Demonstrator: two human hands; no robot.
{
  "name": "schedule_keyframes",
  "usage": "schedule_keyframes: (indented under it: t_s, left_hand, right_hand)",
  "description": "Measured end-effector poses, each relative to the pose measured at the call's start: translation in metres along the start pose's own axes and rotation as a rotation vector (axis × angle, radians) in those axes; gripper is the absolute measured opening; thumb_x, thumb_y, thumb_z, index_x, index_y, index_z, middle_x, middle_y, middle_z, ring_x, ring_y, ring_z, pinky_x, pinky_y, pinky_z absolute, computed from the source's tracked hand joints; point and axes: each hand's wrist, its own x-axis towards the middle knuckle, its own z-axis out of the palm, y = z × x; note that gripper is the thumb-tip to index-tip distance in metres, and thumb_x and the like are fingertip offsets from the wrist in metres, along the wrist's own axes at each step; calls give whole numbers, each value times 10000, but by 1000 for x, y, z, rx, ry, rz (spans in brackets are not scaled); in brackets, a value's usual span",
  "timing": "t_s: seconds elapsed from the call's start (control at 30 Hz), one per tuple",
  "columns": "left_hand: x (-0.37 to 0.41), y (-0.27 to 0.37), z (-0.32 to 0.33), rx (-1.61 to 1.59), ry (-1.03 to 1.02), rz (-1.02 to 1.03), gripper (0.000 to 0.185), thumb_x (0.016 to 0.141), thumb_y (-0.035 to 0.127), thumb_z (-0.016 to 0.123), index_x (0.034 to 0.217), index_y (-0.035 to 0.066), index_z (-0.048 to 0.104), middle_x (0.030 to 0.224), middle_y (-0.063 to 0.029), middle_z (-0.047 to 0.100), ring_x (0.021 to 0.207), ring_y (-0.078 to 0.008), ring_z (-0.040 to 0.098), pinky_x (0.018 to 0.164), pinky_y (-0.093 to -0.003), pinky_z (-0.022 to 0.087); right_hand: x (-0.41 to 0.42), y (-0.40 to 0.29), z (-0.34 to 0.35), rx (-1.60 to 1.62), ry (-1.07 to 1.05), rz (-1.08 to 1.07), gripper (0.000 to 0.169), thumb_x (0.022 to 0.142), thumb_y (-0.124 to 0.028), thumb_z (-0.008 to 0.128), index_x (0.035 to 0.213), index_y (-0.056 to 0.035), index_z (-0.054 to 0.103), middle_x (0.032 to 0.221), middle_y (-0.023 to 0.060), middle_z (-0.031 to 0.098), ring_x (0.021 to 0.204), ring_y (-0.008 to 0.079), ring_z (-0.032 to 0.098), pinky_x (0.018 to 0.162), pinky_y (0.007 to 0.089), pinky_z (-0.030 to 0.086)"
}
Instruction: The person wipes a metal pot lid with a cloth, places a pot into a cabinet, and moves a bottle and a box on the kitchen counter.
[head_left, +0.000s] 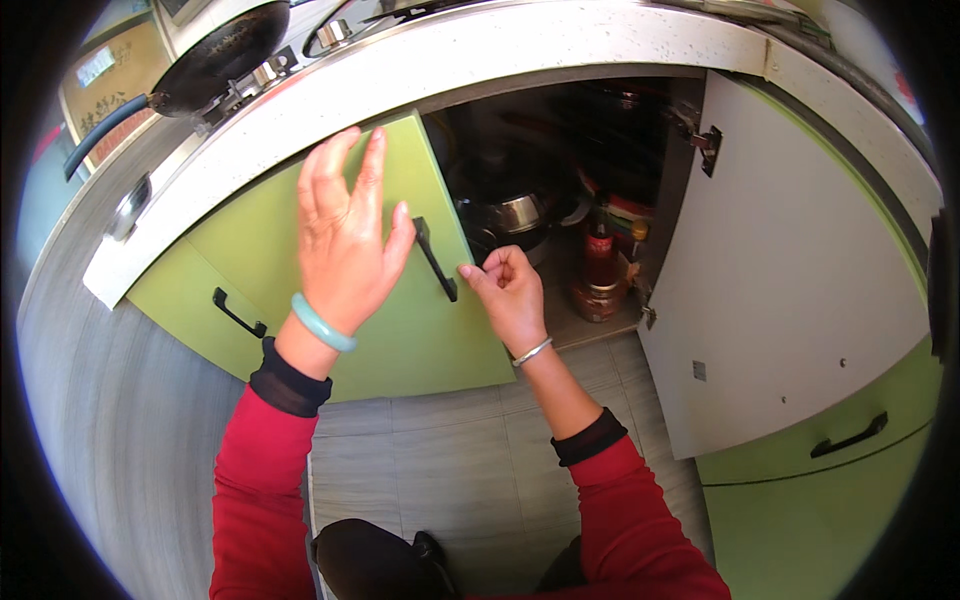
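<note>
My left hand has its fingers apart over the green cabinet door, left of that door's black handle. Curled at the same door's right edge is my right hand, the thumb at the edge; whether it grips the door cannot be told. Right of it the cabinet stands open, its other door swung out and showing a white inner face. Inside are a lidded pot, a red-labelled bottle and a glass jar. The cabinet's back is dark.
A speckled white countertop runs above the doors. At upper left a black wok with a blue handle sits by the stove knobs. Green drawers with a black handle are at lower right. Grey floor tiles lie below.
</note>
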Motion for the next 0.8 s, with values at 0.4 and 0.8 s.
schedule_keyframes:
  t_s: [0.4, 0.8]
  left_hand:
    - [2, -7, 13, 86, -46, -14, 620, 712, 145, 591, 1271, 7, 359, 1222, -161, 375, 1144, -309, 343, 1004, -441, 206]
    - [-26, 98, 11, -582, -28, 227, 854, 624, 140, 676, 1365, 149, 253, 1424, -157, 161, 1320, -364, 103, 1026, -548, 86]
  right_hand:
    - [21, 8, 9, 142, -86, 88, 205, 745, -120, 677, 701, -36, 495, 570, -43, 469, 511, 18, 397, 448, 183, 333]
    - [-59, -166, -100, -577, 400, -1107, 239, 785, 21, 476, 1021, -18, 462, 1065, 170, 482, 943, 271, 511, 815, 368, 440]
